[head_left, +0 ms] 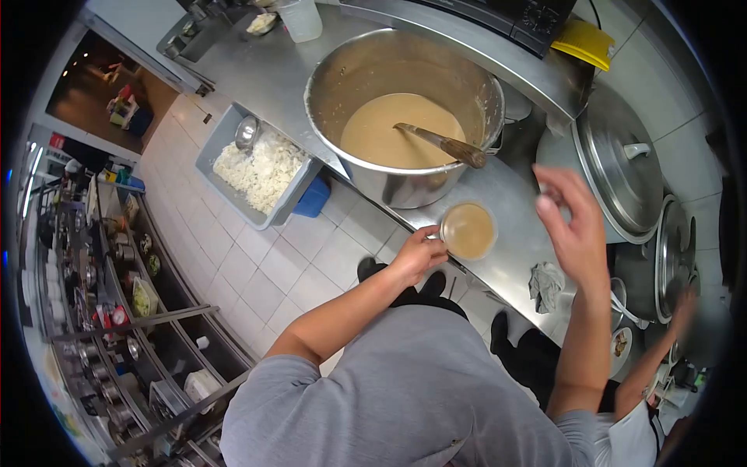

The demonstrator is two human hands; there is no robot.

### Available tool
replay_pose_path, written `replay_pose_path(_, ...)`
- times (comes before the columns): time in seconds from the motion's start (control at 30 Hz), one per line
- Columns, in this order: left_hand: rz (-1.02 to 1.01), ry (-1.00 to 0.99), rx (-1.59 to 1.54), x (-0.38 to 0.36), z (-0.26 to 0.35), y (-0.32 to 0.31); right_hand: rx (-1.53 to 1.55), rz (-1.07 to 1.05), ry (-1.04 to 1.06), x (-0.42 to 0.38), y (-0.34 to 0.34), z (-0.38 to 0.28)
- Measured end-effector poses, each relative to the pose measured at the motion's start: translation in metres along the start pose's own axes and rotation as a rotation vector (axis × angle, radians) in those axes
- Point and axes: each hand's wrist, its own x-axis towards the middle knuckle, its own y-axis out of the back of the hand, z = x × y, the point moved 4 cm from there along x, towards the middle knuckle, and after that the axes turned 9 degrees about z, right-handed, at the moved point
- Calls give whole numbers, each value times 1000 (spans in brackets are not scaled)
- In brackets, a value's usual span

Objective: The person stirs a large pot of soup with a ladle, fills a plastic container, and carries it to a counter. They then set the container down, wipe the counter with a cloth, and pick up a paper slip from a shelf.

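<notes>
My left hand grips the left side of a clear round cup filled with tan liquid, at the front edge of the steel counter. My right hand is raised over the counter to the right, thumb and fingers apart and nothing in it. Behind the cup stands a big steel pot partly filled with the same coloured liquid. A wooden-handled tool leans in the pot, its lower end hidden in the liquid. A crumpled grey cloth lies on the counter below my right hand.
A grey tub of white crumbly food with a metal bowl stands left of the pot. Large lidded pots are at right. A co-worker's arm reaches in at lower right. Shelving lines the left.
</notes>
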Motion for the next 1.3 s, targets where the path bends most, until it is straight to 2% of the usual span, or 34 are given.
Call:
replay_pose_path(0.07, -47, 10, 171, -3, 14, 20, -40, -63, 181, 58, -32, -33)
replay_pose_path(0.13, -88, 5, 246, 11, 8, 69, -207, -211, 234, 111, -73, -39)
replay_pose_path(0.17, -101, -174, 531, 20, 11, 99, -215, -211, 207, 133, -94, -42)
replay_pose_path(0.2, -121, -366, 807, 25, 21, 123, -345, -398, 28, 152, -122, -38)
replay_pose_path(0.23, -98, -380, 874, 21, 36, 148, -469, -590, -159, 164, -143, -27)
replay_pose_path(0.27, -75, -389, 940, 15, 50, 176, -474, -602, -186, 176, -160, -17)
replay_pose_path(0.33, 61, -346, 1048, 13, 75, 240, -668, -959, -243, 183, -201, 5)
replay_pose_path(0.47, 407, -210, 1057, 23, 62, 422, -628, -1065, -359, 199, -226, 4)
replay_pose_path(0.53, 417, -130, 1066, 23, 28, 512, -608, -1015, -445, 215, -222, -7)
replay_pose_path(0.57, 450, 96, 934, 7, 26, 527, -608, -1025, -465, 216, -223, -9)
replay_pose_path(0.6, 479, 312, 798, -9, 25, 537, -699, -980, -399, 217, -219, -13)
replay_pose_path(0.67, 513, 492, 765, -32, 10, 567, -796, -939, -336, 215, -210, -23)
replay_pose_path(0.73, 506, 585, 796, -45, -4, 582, -1066, -850, -109, 210, -199, -40)
replay_pose_path(0.77, 506, 670, 831, -52, -12, 589, -1063, -857, -113, 205, -196, -49)
replay_pose_path(0.83, 481, 703, 848, -52, -27, 586, -1208, -677, 6, 205, -185, -70)
replay_pose_path(0.9, 421, 731, 868, -43, -34, 568, -1247, -689, -19, 201, -171, -73)
replay_pose_path(1.0, 292, 662, 820, -13, -32, 529, -1354, -758, -14, 199, -157, -79)
replay_pose_path(1.07, 274, 656, 777, 5, -30, 513, -1423, -810, 7, 194, -155, -81)
replay_pose_path(1.13, 278, 591, 787, 23, -24, 503, -1523, -761, 136, 185, -164, -79)
replay_pose_path(1.3, 251, 546, 769, 36, -7, 497, -1555, -809, 220, 181, -178, -53)
